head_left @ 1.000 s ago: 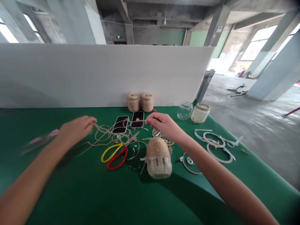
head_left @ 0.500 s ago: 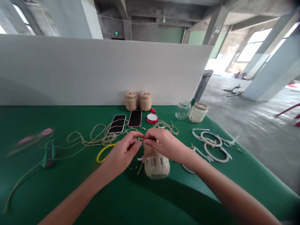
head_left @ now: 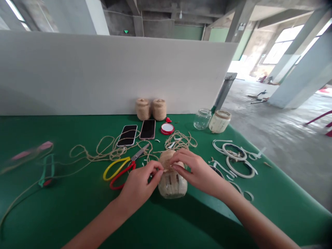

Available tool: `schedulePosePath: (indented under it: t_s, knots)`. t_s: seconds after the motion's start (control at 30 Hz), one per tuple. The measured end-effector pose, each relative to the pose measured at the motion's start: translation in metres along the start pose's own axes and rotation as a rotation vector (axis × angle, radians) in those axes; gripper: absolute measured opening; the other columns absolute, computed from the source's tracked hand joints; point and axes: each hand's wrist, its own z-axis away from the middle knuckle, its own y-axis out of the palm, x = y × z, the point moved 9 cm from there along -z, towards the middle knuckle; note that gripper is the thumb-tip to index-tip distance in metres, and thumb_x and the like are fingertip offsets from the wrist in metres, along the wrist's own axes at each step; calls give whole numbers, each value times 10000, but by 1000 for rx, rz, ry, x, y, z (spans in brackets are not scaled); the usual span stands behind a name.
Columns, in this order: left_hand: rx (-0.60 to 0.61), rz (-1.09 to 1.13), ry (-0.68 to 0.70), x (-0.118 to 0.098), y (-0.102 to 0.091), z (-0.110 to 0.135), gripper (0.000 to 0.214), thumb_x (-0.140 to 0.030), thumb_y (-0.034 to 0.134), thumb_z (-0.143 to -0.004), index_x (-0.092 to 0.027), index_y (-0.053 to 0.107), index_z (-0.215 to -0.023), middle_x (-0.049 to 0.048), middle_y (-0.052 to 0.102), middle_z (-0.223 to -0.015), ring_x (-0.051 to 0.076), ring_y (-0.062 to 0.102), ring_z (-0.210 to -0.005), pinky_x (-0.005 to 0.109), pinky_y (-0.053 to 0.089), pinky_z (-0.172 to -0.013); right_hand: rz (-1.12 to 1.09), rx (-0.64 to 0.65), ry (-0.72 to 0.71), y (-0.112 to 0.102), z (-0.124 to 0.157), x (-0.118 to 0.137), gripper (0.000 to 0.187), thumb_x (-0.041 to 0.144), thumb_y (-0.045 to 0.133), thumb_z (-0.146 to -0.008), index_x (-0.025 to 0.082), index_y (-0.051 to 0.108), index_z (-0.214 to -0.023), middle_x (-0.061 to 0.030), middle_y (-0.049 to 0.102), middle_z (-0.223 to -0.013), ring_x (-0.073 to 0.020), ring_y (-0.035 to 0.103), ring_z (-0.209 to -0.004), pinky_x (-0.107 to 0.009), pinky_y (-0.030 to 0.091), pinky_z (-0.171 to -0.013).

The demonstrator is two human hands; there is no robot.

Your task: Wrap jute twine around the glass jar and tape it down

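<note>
A jar partly wrapped in jute twine lies on its side on the green table. My left hand pinches a twine strand against the jar's left side. My right hand rests over the jar's top right, fingers pinched on the same twine. Loose jute twine trails away to the left across the table. Scissors with a yellow and a red handle lie just left of my left hand.
Two twine spools, two phones and a red lid sit near the white back board. A clear glass jar and a wrapped jar stand at the right. White strips and rings lie by the right table edge.
Both hands, apart a second ago with twine stretched between them, have come together and moved down onto the wrapped jar. The view has tilted slightly.
</note>
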Motion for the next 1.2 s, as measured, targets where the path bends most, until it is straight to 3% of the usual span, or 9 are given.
schedulePosePath:
  t_s: [0.17,0.47,0.87,1.03,1.2]
  knots:
    - [-49,-9,-26,6,7,4,142,-310,415,-897,-218,515,-854,-49,561,-600,104,520,-486,200,353,-444,65,21,-53,11,6,-5,174,124,458,-875,207,592,-948,-45,593,-1005,-166,527,-992,-313,451,-875]
    - [-82,-77,50,-7,16,1,142,-264,384,-908,-208,487,-827,-9,574,-740,112,541,-597,206,374,-482,123,-1,-44,7,12,-9,179,127,452,-869,201,597,-944,-58,591,-988,-173,531,-960,-334,474,-857]
    - [-87,-153,119,-6,22,4,109,-249,376,-921,-212,471,-885,-16,575,-793,99,527,-598,215,373,-520,160,41,-27,11,16,-12,214,137,421,-885,210,562,-1029,-66,570,-1023,-192,505,-967,-361,439,-863]
    - [-75,-151,125,-7,24,2,105,-232,369,-921,-214,467,-888,-15,572,-803,100,528,-613,221,388,-548,308,-44,-65,3,20,-3,228,139,432,-868,221,565,-1035,-81,545,-1075,-216,481,-970,-435,373,-912]
    - [-89,-169,150,-10,24,-1,99,-217,371,-915,-211,470,-912,-14,581,-814,102,549,-633,215,399,-550,300,23,-127,11,21,3,262,120,411,-872,205,570,-1061,-80,554,-1062,-209,489,-993,-371,408,-877]
